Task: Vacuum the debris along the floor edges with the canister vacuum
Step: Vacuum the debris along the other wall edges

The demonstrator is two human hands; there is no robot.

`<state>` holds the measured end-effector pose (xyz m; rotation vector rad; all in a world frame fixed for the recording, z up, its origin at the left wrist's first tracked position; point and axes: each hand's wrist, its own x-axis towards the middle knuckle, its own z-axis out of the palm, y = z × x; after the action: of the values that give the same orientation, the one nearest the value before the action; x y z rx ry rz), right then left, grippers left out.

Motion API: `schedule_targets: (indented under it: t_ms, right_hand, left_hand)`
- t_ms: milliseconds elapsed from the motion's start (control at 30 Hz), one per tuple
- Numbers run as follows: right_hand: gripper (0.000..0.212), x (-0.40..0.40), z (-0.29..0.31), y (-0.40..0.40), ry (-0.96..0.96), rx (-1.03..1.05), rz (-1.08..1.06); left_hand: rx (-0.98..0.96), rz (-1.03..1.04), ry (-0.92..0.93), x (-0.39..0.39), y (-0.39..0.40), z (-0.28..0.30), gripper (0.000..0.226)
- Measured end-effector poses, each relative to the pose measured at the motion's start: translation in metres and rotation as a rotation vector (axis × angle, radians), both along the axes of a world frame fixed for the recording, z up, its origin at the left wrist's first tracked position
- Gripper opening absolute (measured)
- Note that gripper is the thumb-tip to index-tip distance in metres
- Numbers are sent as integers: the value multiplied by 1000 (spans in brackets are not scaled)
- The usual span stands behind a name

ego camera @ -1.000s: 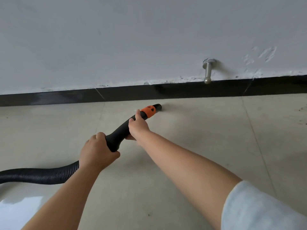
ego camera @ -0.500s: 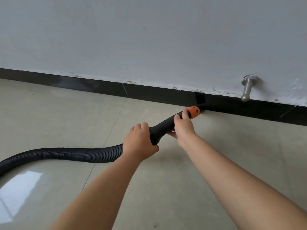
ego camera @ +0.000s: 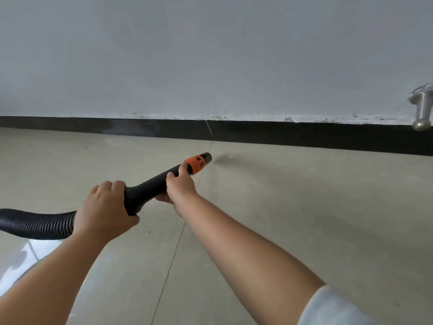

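1. A head-worn camera looks down at two bare forearms reaching forward over a pale tiled floor [ego camera: 304, 219] toward a wall.
2. The left hand [ego camera: 105, 207] grips the wide rear end of a black vacuum wand [ego camera: 150, 186], right where it joins the ribbed black hose [ego camera: 35, 224]. Its fingers are curled tightly around the wand, knuckles facing up.
3. The hose runs from that hand off the left edge of the view, resting low near the floor.
4. The right hand [ego camera: 180, 186] holds the wand farther forward, its fingers wrapped under and around the tube, and its thumb lying on top just behind an orange collar [ego camera: 195, 164].
5. Beyond the orange collar, the short black nozzle tip [ego camera: 206, 157] points up and to the right toward the wall. It sits close above the floor, near a black baseboard [ego camera: 304, 137] but apart from it.
6. A thin grout line [ego camera: 178, 240] crosses the floor beneath the wand and continues to a seam in the baseboard.
7. Above the baseboard rises a plain grey-white wall [ego camera: 210, 55], with chipped, patchy paint along its lower edge.
8. At the far right, a silver metal door stopper [ego camera: 421, 109] sticks out from the wall, partly cut off by the frame.
9. A few tiny dark specks dot the floor; a light sleeve [ego camera: 332, 308] covers the right upper arm at the bottom right corner.
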<state>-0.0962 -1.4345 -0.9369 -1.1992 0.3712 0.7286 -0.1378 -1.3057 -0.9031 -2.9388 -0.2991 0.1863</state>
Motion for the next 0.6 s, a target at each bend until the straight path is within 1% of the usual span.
schedule_targets:
  t_ms: [100, 267, 433, 600]
  right_hand:
    - [59, 4, -9, -1, 18, -40, -72]
    - [59, 6, -25, -34, -2, -177, -325]
    - [58, 5, -31, -88, 29, -252, -556]
    - [57, -2, -29, -169, 58, -252, -682]
  left_hand:
    - [-26, -71, 56, 13, 1, -9, 42]
    - [-189, -176, 95, 31, -31, -25, 44]
    - [-310, -266, 151, 41, -92, -32, 44]
    - [-306, -344, 182, 41, -174, -35, 44]
